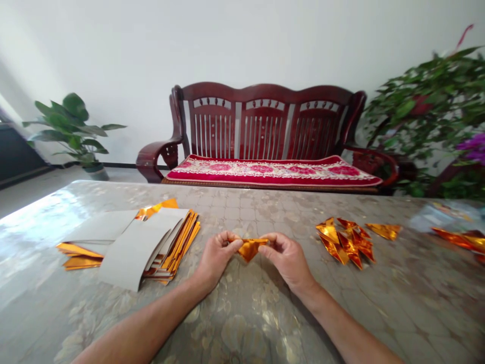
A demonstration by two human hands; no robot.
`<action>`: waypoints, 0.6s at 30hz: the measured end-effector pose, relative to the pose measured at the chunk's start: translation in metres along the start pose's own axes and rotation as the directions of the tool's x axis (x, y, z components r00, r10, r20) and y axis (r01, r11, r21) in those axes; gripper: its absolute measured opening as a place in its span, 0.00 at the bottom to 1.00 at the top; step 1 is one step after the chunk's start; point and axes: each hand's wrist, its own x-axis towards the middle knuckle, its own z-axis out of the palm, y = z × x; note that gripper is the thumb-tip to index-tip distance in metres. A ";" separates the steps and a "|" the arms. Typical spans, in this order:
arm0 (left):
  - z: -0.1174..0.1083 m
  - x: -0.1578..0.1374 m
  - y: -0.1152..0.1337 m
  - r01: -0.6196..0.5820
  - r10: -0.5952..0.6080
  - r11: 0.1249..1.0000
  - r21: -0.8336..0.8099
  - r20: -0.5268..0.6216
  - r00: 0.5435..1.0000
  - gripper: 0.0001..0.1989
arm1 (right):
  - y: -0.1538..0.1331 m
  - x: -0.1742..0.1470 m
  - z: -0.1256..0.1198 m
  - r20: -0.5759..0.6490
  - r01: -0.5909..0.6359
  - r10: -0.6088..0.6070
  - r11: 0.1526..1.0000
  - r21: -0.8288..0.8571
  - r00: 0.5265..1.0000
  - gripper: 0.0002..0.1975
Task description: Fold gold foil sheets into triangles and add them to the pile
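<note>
A folded piece of gold foil paper (250, 248), roughly a triangle pointing down toward me, is held just over the table in the middle. My left hand (222, 253) pinches its left corner between thumb and fingers. At the opposite corner, my right hand (286, 255) grips it the same way. Left of my hands lies a stack of foil sheets (131, 253), mostly grey side up with gold edges showing. To the right sits a small pile of folded gold foil pieces (346, 240), with one more folded piece (384, 231) beside it.
The table (242, 328) has a patterned, shiny cover. More foil pieces (464, 240) and a clear plastic bag (443, 216) lie at the far right. Beyond the table stands a dark red wooden bench (265, 126), with a potted plant (76, 126) to its left and leafy plants (428, 111) to its right.
</note>
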 end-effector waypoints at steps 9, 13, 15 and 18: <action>-0.004 -0.003 -0.006 -0.175 0.173 0.897 0.406 0.042 0.984 0.08 | -0.010 -0.003 0.004 -0.093 -0.033 0.035 0.999 0.020 0.995 0.11; -0.002 -0.010 0.002 -0.473 0.462 0.565 0.676 0.216 0.860 0.06 | -0.011 -0.004 0.006 -0.075 -0.049 0.047 0.998 -0.028 0.996 0.13; 0.002 -0.013 0.007 -0.554 0.527 0.428 0.714 0.301 0.795 0.07 | -0.011 -0.005 0.007 -0.067 -0.053 0.050 0.997 -0.047 0.996 0.15; 0.006 -0.015 0.009 -0.586 0.544 0.337 0.737 0.355 0.760 0.08 | -0.012 -0.006 0.010 -0.069 -0.066 0.062 0.996 -0.057 0.996 0.16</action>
